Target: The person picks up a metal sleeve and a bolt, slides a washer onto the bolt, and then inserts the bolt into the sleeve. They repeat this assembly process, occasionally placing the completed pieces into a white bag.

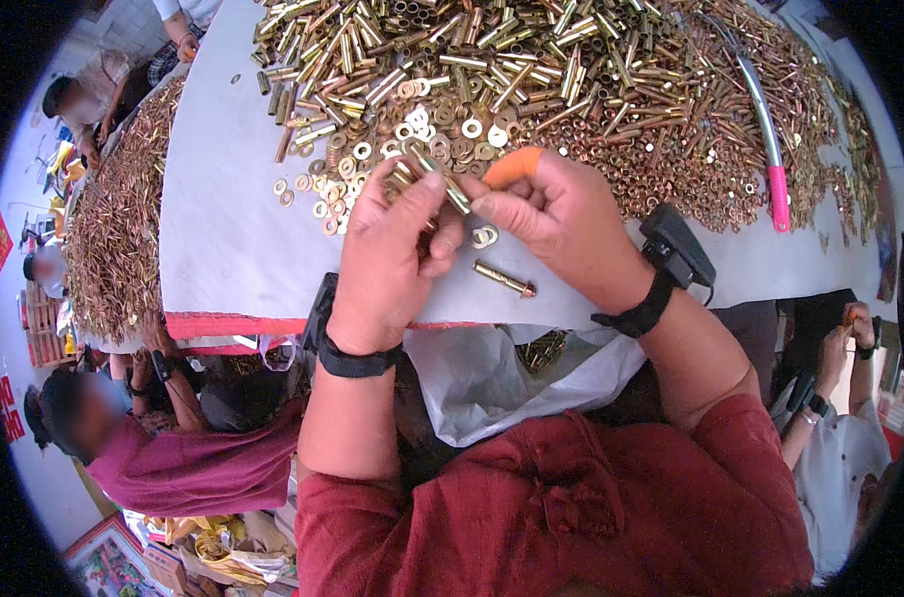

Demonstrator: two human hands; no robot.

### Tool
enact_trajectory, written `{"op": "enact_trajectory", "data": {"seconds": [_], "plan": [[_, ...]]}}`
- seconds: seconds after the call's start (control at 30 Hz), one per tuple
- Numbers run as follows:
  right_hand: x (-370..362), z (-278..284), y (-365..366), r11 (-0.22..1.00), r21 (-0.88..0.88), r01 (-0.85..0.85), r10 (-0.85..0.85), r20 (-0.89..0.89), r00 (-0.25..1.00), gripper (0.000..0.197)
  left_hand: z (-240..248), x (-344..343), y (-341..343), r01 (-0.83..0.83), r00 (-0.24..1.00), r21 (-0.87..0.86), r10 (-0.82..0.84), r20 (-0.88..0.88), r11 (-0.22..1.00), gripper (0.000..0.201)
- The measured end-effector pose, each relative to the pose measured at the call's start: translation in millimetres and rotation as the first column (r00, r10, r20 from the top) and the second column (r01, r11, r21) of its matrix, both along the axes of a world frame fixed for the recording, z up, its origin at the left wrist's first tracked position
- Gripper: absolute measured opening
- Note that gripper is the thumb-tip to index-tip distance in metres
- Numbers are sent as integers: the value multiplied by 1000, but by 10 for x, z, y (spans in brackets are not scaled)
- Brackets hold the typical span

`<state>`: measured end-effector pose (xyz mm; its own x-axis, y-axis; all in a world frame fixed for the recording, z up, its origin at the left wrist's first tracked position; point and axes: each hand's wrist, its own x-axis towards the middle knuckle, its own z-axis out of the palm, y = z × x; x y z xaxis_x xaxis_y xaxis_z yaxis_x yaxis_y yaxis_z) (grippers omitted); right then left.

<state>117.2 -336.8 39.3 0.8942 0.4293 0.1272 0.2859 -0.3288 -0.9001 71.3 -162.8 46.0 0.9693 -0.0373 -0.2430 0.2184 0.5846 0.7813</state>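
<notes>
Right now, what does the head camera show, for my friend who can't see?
A person's left hand holds shiny brassy tubes, the right hand at one tube's end, above a pale worktable. Beyond lie heaped tubes, washers and coppery pieces.

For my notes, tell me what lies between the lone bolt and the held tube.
Loose washers on the sheet, between bolt and tube, in the head view.

A table (218, 219) with a pale grey cover, red along its near edge, bears a broad heap of brassy metal tubes (472, 50), washers (362, 150) spread at the heap's near side, small nuts (631, 171) to their right, a curved pink-handled tool (761, 107) and one bolt (503, 280) near the edge
</notes>
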Motion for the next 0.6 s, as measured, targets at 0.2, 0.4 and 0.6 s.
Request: {"op": "enact_trajectory", "data": {"seconds": [0.2,0.4,0.6], "plan": [[-88,72,-80,887,-451,-101,301,397,867,18,-26,21,54,-112,994,3,112,13,994,11],[37,-69,-109,917,-399,-19,223,470,854,17,-28,-15,-12,-23,1000,537,14,22,844,9],[114,-67,-124,933,359,36,78,-298,951,14,-63,-28,-79,-87,973,810,-125,193,579,15]]}}
